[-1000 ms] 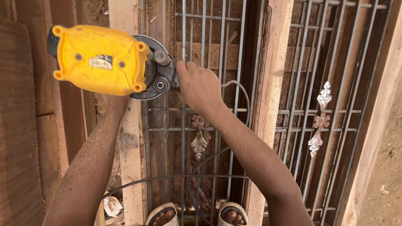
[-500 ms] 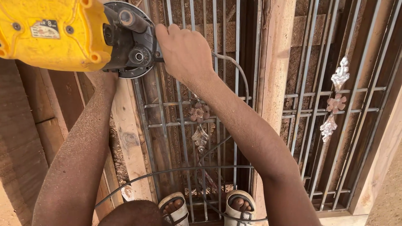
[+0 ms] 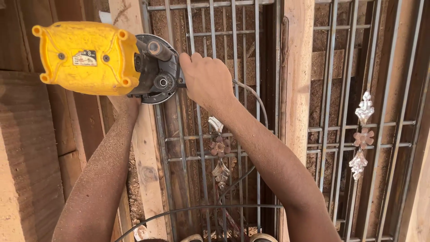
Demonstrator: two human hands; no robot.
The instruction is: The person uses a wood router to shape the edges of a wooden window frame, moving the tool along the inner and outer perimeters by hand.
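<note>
- One yellow power saw, held up at the upper left, its dark round guard pointing right toward the metal bars.
- Two bare forearms, both dusted with sawdust. The right hand is closed over the dark front end of the saw, fingers curled round it, knuckles up.
- The left hand goes up beneath the yellow body and is mostly hidden by it; I cannot tell how its fingers sit.
- Two metal grilles: the left grille directly under the hands, the right grille well apart past a pale wooden post.
- Each grille carries one cluster of small ornaments; the right-hand ornaments count three, stacked in a line.
- One dark cable loops from behind the right hand down across the left grille.
- One pale plank runs along the left grille's left edge, with broader boards beyond it.
- The saw's guard sits just beside the grille's left edge; open room lies mainly over the bars to the right of the right hand.
</note>
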